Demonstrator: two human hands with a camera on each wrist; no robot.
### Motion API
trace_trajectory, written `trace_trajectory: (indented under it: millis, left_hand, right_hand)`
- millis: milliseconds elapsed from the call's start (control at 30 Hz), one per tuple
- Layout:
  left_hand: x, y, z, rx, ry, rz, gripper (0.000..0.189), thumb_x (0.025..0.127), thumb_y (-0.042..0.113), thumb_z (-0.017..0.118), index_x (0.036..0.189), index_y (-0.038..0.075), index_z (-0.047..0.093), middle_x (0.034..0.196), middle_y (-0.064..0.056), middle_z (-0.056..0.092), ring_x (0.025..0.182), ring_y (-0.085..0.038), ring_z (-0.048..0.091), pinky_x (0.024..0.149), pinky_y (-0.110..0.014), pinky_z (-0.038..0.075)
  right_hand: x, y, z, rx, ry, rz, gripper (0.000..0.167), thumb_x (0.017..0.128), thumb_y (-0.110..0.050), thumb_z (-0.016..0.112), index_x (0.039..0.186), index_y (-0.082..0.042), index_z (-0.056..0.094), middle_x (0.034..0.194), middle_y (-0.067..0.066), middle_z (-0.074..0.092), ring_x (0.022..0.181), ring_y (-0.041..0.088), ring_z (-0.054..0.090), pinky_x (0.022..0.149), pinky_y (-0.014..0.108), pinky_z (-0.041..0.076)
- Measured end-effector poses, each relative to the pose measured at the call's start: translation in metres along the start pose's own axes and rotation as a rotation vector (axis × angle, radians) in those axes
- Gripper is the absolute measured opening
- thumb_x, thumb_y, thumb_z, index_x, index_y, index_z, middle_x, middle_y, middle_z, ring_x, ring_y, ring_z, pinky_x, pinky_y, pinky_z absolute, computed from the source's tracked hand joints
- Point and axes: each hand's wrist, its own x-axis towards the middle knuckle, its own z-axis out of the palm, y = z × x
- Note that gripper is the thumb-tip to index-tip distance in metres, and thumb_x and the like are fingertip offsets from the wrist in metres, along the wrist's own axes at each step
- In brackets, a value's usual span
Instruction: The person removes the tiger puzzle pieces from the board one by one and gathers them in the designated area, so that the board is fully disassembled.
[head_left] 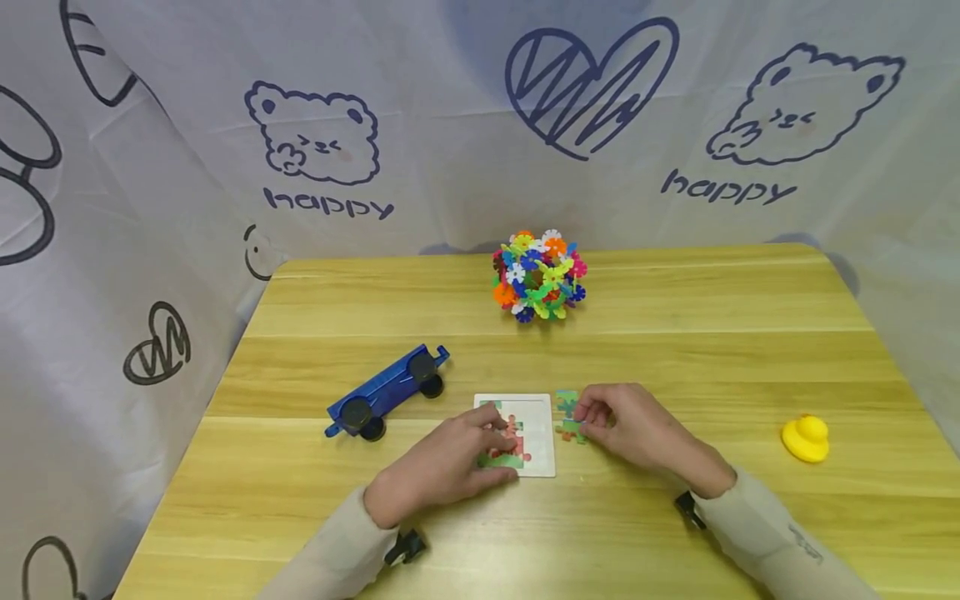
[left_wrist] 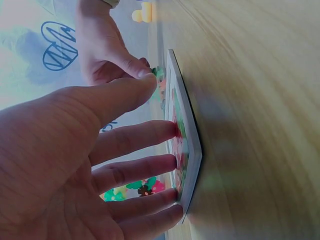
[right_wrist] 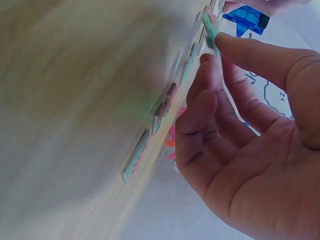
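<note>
White cloth backdrop with dark line drawings (head_left: 450, 167): spans the head view behind everything, drawings at the far left cut off by the frame.
Blue toy wagon with black wheels (head_left: 386, 390): tipped on its side on the pale wood-grain tabletop (head_left: 675, 342), apart from both hands.
Left hand (head_left: 453, 458): fingers extended and grasping nothing, tips resting on the puzzle; thumb clear of the surface in the left-wrist view.
Flat white-bordered jigsaw board (head_left: 538, 454): under the left fingertips, partly filled with red and green pieces; those fingers hide part of the picture.
Ball of multicoloured plastic flower-shaped discs (head_left: 540, 279): beyond the board, partly hidden by fingers in both wrist views.
Loose green-and-red cardboard pieces (head_left: 566, 399): just right of the board, beside the right fingertips; nearly edge-on in the right-wrist view, their print hard to read.
Right hand (head_left: 633, 425): thumb and forefinger pinch one small greenish jigsaw piece (right_wrist: 210, 29), blurred, its outline unclear; other fingers bent.
Yellow toy duck (head_left: 806, 439): far right, well apart from the right hand.
</note>
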Motion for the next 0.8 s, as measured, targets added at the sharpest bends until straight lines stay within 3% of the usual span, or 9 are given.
trace_trajectory:
  millis: [167, 333, 800]
  left_hand:
    - [0.000, 0.001, 0.000, 0.003, 0.006, 0.001, 0.033, 0.101, 0.034, 0.080, 0.124, 0.010, 0.083, 0.121, -0.003, 0.068, 0.094, -0.010, 0.060, 0.084, -0.024, 0.057]
    - [0.000, 0.002, -0.001, 0.010, 0.002, -0.005, 0.032, 0.101, 0.035, 0.081, 0.122, 0.011, 0.083, 0.115, -0.001, 0.065, 0.091, -0.009, 0.055, 0.081, -0.023, 0.053]
    - [-0.001, -0.002, 0.002, 0.038, 0.014, 0.019, 0.031, 0.103, 0.034, 0.079, 0.121, 0.010, 0.083, 0.122, -0.003, 0.070, 0.095, -0.009, 0.060, 0.089, -0.027, 0.060]
  right_hand:
    - [-0.004, -0.003, 0.003, -0.115, 0.016, -0.016, 0.013, 0.093, -0.008, 0.086, 0.100, -0.012, 0.076, 0.090, -0.004, 0.069, 0.078, 0.010, 0.057, 0.069, 0.022, 0.049]
    - [-0.008, -0.009, 0.006, -0.197, -0.011, 0.025, 0.015, 0.092, -0.013, 0.088, 0.104, -0.013, 0.079, 0.096, -0.003, 0.067, 0.081, 0.012, 0.055, 0.070, 0.023, 0.047]
    - [-0.011, -0.009, 0.010, -0.245, -0.003, 0.022, 0.012, 0.093, -0.011, 0.087, 0.104, -0.015, 0.082, 0.099, -0.004, 0.072, 0.083, 0.008, 0.059, 0.073, 0.027, 0.052]
